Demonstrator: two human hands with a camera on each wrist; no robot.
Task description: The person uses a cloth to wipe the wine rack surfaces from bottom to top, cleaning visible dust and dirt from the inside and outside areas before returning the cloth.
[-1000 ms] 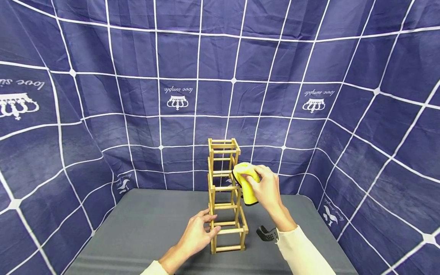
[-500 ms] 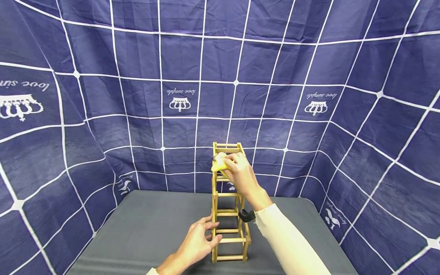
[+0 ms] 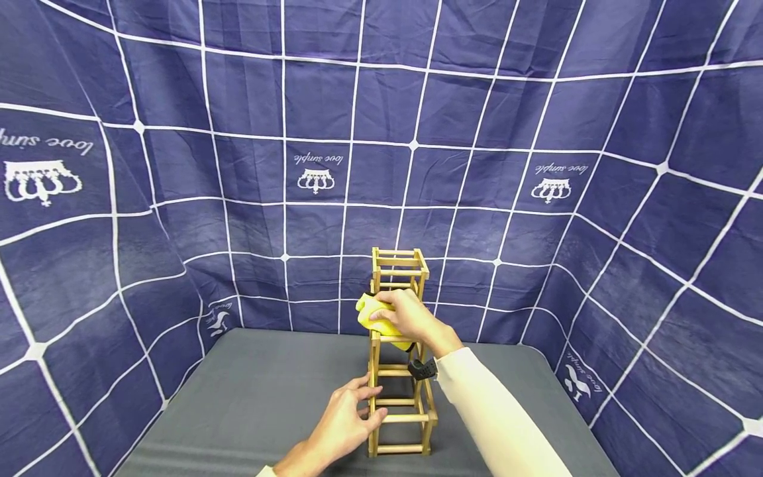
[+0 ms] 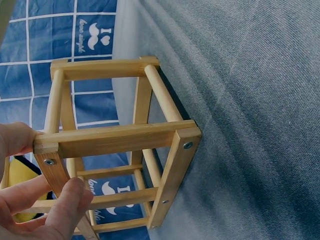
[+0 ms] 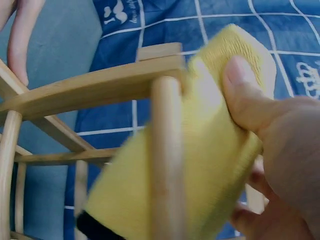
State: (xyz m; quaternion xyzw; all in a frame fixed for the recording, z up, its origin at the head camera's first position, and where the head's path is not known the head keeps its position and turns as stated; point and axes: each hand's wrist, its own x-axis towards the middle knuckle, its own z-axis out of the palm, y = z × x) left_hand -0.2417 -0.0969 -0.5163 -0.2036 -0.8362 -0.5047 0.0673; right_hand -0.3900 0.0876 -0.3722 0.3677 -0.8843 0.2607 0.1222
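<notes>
A black-edged yellow cloth [image 3: 369,314] is pinched in the curled right hand [image 3: 406,314], partly behind a crossbar of the upright wooden rack [image 3: 408,418]; a lower post is held between the parted thumb and fingers of the left hand [image 3: 342,419].

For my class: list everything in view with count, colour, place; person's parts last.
wooden rack: one, pale wood, standing on the grey surface
yellow cloth: one, yellow with black edging, at the rack's upper half
grey surface: one, grey, below
printed fabric: pieces unclear, blue with white lines, behind and beside
sleeves: two, cream, at bottom
black device: one, black, by right cuff
left grip: one, bare, on the rack's lower left side
right grip: one, bare, holding the cloth
</notes>
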